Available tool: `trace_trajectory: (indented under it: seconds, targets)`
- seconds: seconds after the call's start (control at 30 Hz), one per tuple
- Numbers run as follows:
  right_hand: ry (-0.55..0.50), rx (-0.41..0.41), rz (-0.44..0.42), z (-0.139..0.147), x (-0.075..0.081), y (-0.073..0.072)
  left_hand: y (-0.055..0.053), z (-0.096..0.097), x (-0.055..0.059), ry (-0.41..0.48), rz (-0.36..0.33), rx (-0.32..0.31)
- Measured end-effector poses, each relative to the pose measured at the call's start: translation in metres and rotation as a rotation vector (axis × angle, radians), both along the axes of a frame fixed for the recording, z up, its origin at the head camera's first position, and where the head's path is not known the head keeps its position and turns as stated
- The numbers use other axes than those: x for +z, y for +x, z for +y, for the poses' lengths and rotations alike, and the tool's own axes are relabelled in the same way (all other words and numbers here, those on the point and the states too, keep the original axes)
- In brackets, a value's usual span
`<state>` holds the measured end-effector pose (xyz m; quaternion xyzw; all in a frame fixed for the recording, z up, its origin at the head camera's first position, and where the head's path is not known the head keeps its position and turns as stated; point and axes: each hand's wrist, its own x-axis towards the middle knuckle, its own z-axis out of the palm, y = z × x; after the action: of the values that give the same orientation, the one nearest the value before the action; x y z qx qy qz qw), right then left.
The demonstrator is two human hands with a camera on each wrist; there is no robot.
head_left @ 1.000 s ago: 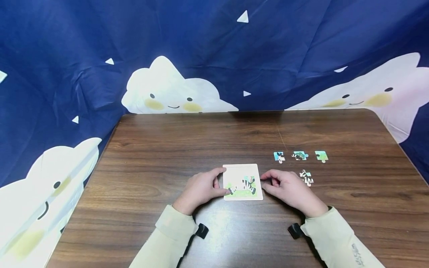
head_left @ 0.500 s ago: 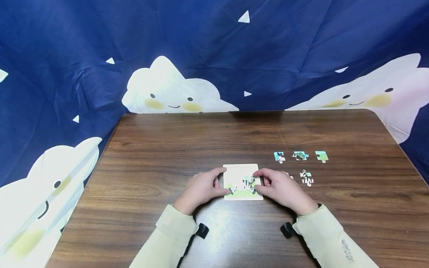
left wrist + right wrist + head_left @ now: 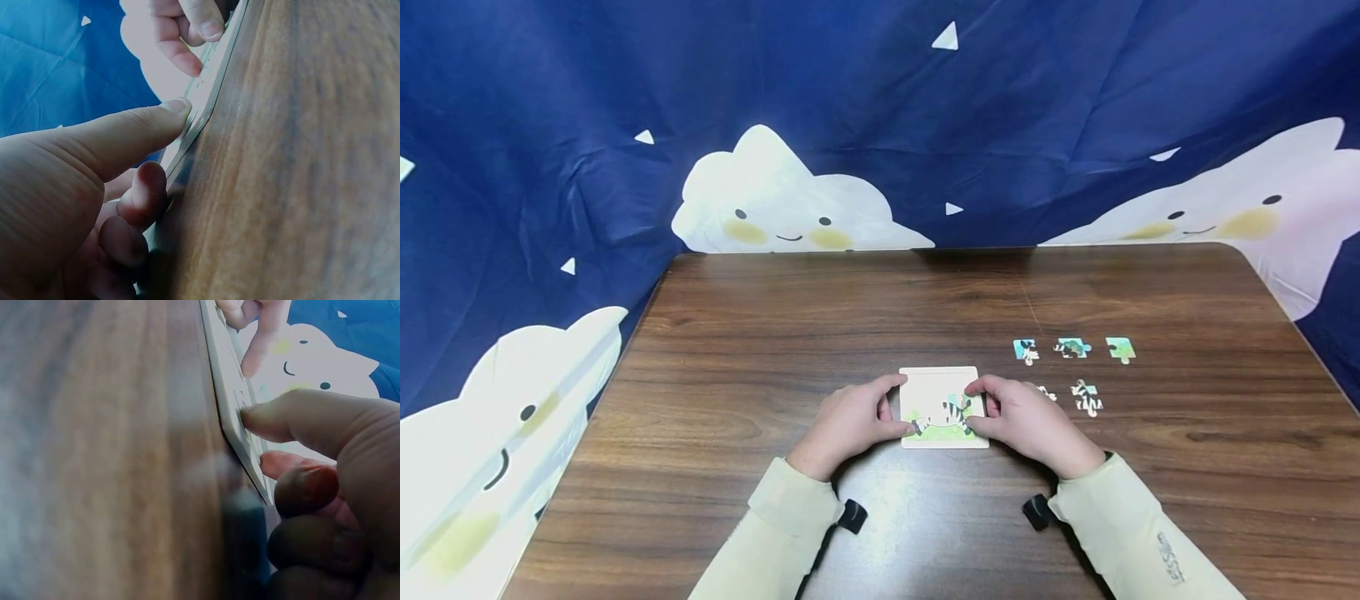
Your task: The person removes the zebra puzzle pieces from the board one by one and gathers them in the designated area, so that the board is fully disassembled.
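A small, light puzzle board (image 3: 940,374) lies on the wooden table, with zebra and green-grass pieces (image 3: 951,425) fitted in its lower part. At its left edge my left hand (image 3: 850,423) holds the board, thumb on the top face and index finger at the upper left corner. My right hand (image 3: 1037,421) touches the right side of the board's pieces with thumb and index fingertips, set apart. In the right wrist view the right thumb (image 3: 294,419) rests on the board's face. The other right fingers are curled beneath the palm.
Loose jigsaw pieces lie right of the board: a blue and white one (image 3: 1025,351), a dark green one (image 3: 1072,347), a light green one (image 3: 1121,349) and a zebra-striped one (image 3: 1086,398). Another piece (image 3: 1047,392) is partly hidden behind my right hand. A blue cloud-print cloth (image 3: 1000,108) hangs behind.
My right hand has moved left from beside the board's right edge onto the fitted pieces, uncovering part of a loose piece. My left hand and the board have stayed in place.
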<state>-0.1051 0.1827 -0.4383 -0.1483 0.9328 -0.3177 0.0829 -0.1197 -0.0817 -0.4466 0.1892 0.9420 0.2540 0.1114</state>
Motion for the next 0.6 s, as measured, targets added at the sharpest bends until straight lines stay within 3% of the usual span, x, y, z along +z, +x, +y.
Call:
trace_trajectory:
  seconds: [0.17,0.4,0.6]
  targets:
    - [-0.036,0.002,0.013,0.0004,-0.0024,-0.0013,0.0001,-0.0003,-0.0001,0.006,-0.005,0.0]
    - [-0.125,0.005,0.095,0.0013,-0.0073,-0.0023,-0.0003,-0.001,-0.0004,0.002,-0.005,-0.002]
    - [-0.166,-0.011,0.06,0.002,-0.0056,-0.0014,-0.0001,-0.0005,-0.0001,-0.006,-0.003,-0.007]
